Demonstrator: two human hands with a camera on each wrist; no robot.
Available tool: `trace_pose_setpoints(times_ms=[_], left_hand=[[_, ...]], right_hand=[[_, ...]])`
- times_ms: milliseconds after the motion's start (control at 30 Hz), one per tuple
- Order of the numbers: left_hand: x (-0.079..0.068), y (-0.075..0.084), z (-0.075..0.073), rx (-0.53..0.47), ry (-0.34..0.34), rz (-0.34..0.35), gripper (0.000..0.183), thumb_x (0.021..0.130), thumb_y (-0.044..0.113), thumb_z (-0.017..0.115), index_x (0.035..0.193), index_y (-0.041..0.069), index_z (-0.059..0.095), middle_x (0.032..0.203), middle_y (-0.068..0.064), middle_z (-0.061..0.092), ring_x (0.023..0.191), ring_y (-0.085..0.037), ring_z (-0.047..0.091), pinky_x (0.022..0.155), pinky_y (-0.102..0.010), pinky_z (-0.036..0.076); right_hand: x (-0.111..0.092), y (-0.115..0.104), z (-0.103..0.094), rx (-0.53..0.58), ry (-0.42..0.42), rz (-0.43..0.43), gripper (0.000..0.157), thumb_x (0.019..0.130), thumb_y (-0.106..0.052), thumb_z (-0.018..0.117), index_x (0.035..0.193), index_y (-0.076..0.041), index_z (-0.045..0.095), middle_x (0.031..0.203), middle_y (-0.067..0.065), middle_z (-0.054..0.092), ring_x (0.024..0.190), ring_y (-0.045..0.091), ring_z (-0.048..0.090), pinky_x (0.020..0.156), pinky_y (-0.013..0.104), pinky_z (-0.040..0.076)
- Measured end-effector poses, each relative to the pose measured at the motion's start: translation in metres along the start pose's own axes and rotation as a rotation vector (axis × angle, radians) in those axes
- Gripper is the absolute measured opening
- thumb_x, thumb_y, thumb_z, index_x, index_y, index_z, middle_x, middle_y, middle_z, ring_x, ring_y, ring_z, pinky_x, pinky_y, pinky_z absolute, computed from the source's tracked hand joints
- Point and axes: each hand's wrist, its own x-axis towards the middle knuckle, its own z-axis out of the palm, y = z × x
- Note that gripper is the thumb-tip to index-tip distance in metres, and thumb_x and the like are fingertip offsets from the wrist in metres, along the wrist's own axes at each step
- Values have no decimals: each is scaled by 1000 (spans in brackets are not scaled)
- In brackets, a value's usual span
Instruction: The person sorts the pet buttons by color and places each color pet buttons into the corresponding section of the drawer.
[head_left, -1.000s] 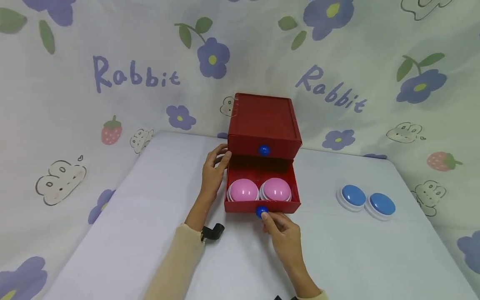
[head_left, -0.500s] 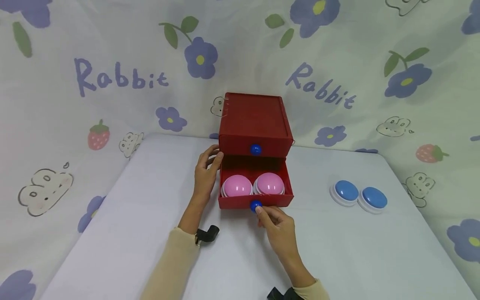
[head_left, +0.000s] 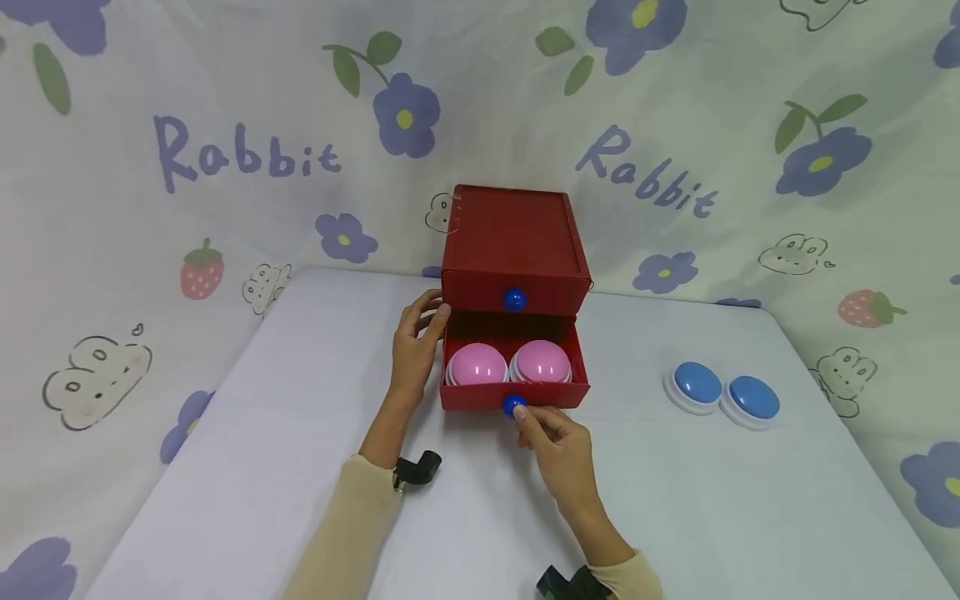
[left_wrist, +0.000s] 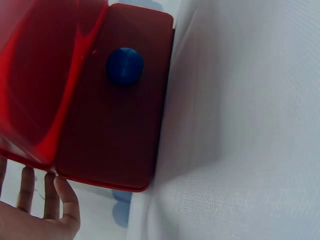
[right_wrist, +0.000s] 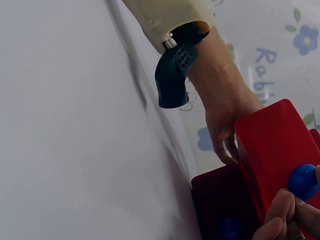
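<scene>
A small red chest with two drawers (head_left: 517, 229) stands on the white table, its lower drawer (head_left: 474, 397) pulled partway out. Two pink dome-topped push buttons on white bases sit side by side inside, the left one (head_left: 477, 364) and the right one (head_left: 543, 362). Thumb and fingers of my right hand (head_left: 562, 454) pinch the blue knob (head_left: 511, 404) on that drawer's front. My left hand (head_left: 415, 354) rests its fingertips against the chest's left side, fingers spread. In the left wrist view its extended fingertips meet the red edge, and the upper drawer's blue knob (left_wrist: 124, 66) shows.
Two blue push buttons on white bases, one (head_left: 697, 383) and another (head_left: 753, 398), lie close together to the right on the white table (head_left: 750, 508). Behind the chest hangs a cloth (head_left: 480, 100) printed with flowers, rabbits and strawberries.
The lower drawer has slid a little farther into the chest, with my right hand moving along on its knob. My left hand stays at the chest's side. The head view has shifted slightly.
</scene>
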Motion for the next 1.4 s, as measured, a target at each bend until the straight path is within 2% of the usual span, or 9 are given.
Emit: trace_pose_setpoints(times_ms=[267,567,767,1033,1400], left_hand=[[1,-3,-1,10,-6,3,45,102,30,58,144,15,53,137,-9,50,122,-24,51,96,-32,50],[1,-2,-2,23,6,5,44,103,30,58,144,15,53,137,-9,50,123,-27,51,97,-36,49],[1,-3,-1,27,-2,-1,44,103,30,58,144,15,53,137,-9,50,122,-25,52,96,-35,49],[0,-2,-2,7,5,13,43,102,27,59,143,13,54,135,-10,51,121,-27,53,93,-30,50],[-1,0,-2,8,-13,13,43,102,27,59,143,14,54,136,-11,50,124,-31,51,94,-35,49]], right_hand=[[10,2,1,3,0,0,28,93,-37,71,99,-11,78,86,18,67,75,22,62,67,26,55],[12,0,3,6,-1,-25,26,94,-35,71,98,-10,78,85,17,67,74,23,63,67,27,55],[11,-1,3,11,-2,-10,26,93,-36,72,98,-11,78,87,23,67,75,23,63,68,27,55],[22,2,6,-3,22,-20,29,94,-35,71,98,-8,78,84,11,66,75,22,62,67,26,54],[26,2,7,0,18,-23,31,93,-38,71,98,-8,78,84,12,67,75,23,63,69,27,55]])
